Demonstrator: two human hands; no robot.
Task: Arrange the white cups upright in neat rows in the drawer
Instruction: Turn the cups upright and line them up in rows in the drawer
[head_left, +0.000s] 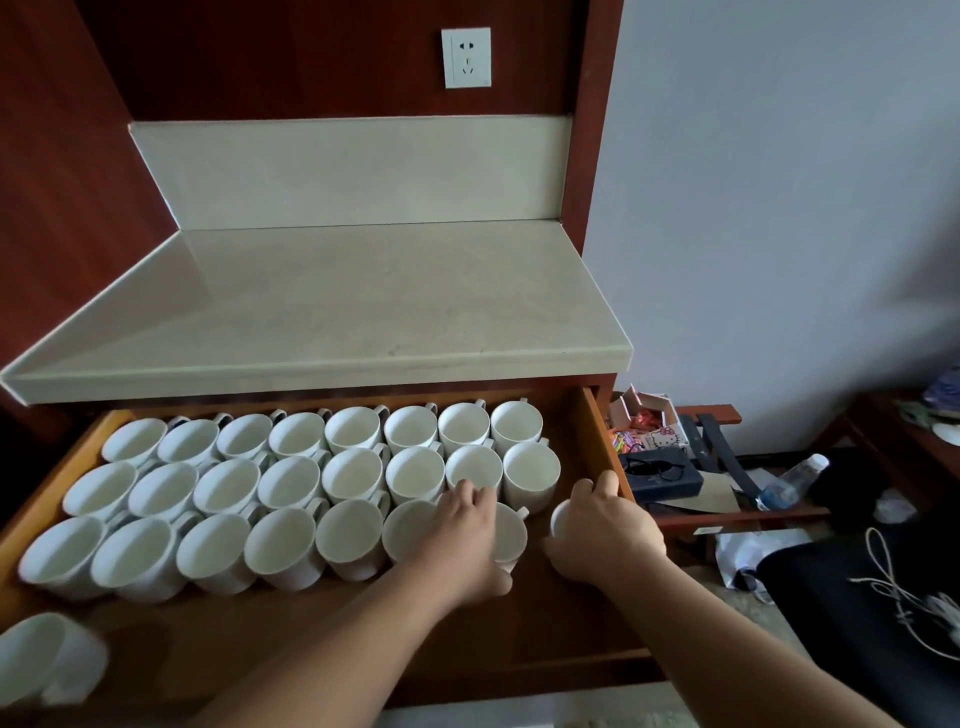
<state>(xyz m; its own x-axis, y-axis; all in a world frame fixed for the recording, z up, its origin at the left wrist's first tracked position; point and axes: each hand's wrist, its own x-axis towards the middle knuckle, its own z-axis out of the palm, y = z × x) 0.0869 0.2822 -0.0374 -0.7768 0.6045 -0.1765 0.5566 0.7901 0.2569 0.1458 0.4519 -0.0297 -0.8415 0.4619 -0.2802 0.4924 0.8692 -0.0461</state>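
Several white cups (353, 428) stand upright in three rows in the open wooden drawer (597, 436). My left hand (467, 535) grips a cup (511, 532) near the right end of the front row, fingers over its rim. My right hand (602, 525) wraps round another white cup (560, 519) by the drawer's right wall; most of that cup is hidden. One more cup (47, 657) lies on its side at the front left of the drawer.
A pale stone counter (363, 306) overhangs the drawer's back. To the right, a low rack holds a black box (660, 480), snack packets and a plastic bottle (795, 478). A black bag with white cords (883, 597) lies on the floor at right.
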